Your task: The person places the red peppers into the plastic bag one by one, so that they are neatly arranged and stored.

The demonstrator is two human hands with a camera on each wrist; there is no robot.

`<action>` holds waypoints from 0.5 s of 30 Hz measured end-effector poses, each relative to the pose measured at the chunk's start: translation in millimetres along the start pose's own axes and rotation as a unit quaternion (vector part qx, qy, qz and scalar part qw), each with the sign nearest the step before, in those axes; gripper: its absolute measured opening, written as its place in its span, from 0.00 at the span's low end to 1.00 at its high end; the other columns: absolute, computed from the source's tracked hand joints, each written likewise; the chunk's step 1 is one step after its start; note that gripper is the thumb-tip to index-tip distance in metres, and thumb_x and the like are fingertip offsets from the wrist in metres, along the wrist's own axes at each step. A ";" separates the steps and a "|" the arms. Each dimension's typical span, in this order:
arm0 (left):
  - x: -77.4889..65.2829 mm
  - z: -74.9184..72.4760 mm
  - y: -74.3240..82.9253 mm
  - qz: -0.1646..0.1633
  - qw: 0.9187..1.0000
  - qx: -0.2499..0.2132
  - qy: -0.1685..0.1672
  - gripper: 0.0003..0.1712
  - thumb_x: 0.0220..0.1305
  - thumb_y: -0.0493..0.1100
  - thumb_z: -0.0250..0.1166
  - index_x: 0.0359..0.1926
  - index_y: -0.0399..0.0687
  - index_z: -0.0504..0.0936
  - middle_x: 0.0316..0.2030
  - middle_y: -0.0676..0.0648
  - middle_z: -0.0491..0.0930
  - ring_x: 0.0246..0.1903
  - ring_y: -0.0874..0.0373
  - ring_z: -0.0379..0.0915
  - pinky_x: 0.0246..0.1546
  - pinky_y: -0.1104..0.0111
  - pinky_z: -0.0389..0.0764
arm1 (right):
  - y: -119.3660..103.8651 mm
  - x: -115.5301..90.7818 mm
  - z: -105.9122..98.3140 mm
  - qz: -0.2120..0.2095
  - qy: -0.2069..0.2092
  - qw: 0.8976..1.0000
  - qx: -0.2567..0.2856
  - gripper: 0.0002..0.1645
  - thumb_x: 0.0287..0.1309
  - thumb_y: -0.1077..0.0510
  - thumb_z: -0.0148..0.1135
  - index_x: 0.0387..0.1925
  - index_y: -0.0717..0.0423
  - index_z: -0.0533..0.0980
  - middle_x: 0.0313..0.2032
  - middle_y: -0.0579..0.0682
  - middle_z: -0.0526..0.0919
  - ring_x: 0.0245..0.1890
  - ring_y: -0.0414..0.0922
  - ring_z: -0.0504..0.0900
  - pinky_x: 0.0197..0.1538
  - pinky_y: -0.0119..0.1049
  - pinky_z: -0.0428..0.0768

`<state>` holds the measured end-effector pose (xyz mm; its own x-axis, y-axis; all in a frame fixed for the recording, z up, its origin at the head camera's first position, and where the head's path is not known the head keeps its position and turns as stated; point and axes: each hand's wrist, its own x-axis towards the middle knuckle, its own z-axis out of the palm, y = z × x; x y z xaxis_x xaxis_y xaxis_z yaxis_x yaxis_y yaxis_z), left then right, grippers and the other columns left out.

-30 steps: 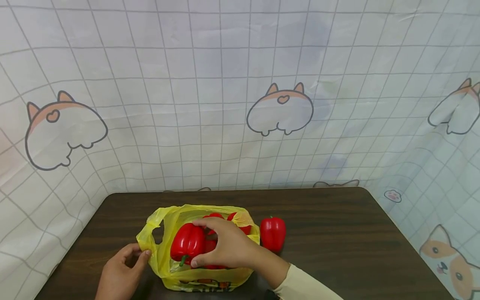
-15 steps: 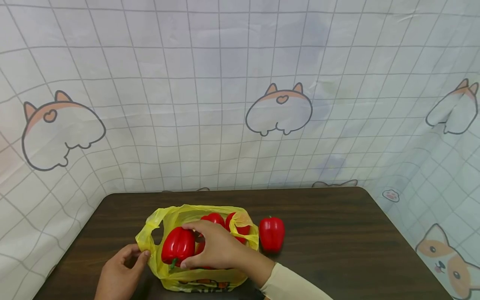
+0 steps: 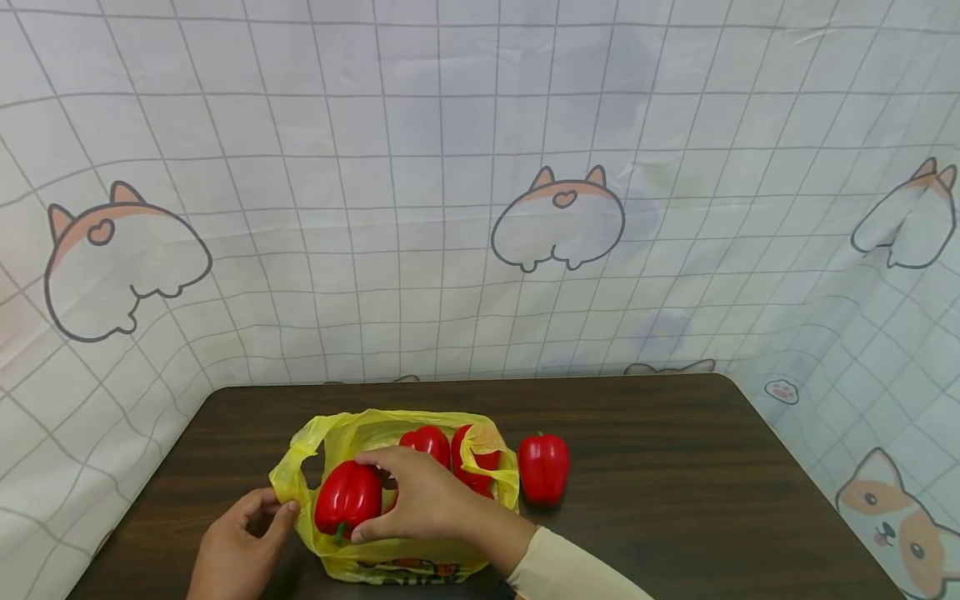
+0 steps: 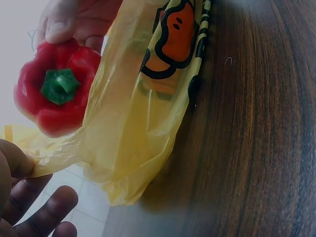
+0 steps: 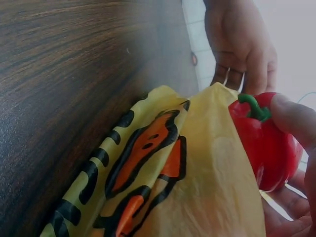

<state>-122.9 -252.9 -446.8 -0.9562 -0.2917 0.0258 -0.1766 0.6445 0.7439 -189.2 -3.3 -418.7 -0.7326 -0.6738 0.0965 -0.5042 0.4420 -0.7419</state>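
A yellow plastic bag [image 3: 420, 550] with a printed front lies on the table, its mouth facing up. My left hand [image 3: 238, 542] pinches the bag's left handle between thumb and fingers; the left wrist view shows the stretched film there. With thumb and fingers around its side, my right hand [image 3: 423, 500] grips a red bell pepper [image 3: 348, 498] at the left part of the bag's mouth. That pepper's green stem [image 4: 60, 86] points toward me. Behind the right hand, other red bell peppers [image 3: 426, 442] lie inside the bag, partly hidden by the hand and a fold of film.
One more red bell pepper [image 3: 543, 468] stands on the dark wooden table [image 3: 675, 483], just right of the bag. A white grid-patterned cloth [image 3: 420, 250] with cartoon corgis hangs behind the table and along its sides.
My right hand has moved left and slightly toward me with the bell pepper, uncovering more of the peppers in the bag. The left hand has kept its pinch on the handle.
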 end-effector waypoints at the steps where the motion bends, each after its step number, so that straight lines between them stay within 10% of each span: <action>1: 0.1 0.0 0.0 0.001 1.000 0.000 0.000 0.23 0.71 0.55 0.68 0.52 0.39 0.84 0.36 0.49 0.85 0.40 0.51 0.81 0.32 0.64 0.78 | 0.1 0.4 0.5 0.001 -0.002 1.000 -0.002 0.47 0.49 0.42 0.82 0.69 0.42 0.72 0.58 0.34 0.78 0.52 0.31 0.77 0.50 0.28 0.78; 15: 0.4 0.9 -2.5 0.001 1.000 0.000 0.003 0.24 0.71 0.56 0.67 0.52 0.40 0.85 0.37 0.49 0.86 0.43 0.47 0.82 0.34 0.62 0.79 | -2.1 -2.9 -1.9 0.020 -0.016 0.999 -0.032 0.43 0.54 0.36 0.77 0.68 0.42 0.73 0.60 0.38 0.77 0.57 0.38 0.78 0.54 0.34 0.78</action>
<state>-123.1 -254.0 -449.3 -0.9549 -0.2954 0.0312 -0.1752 0.6448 0.7440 -186.9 -1.1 -416.2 -0.7385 -0.6727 0.0460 -0.5039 0.5053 -0.7006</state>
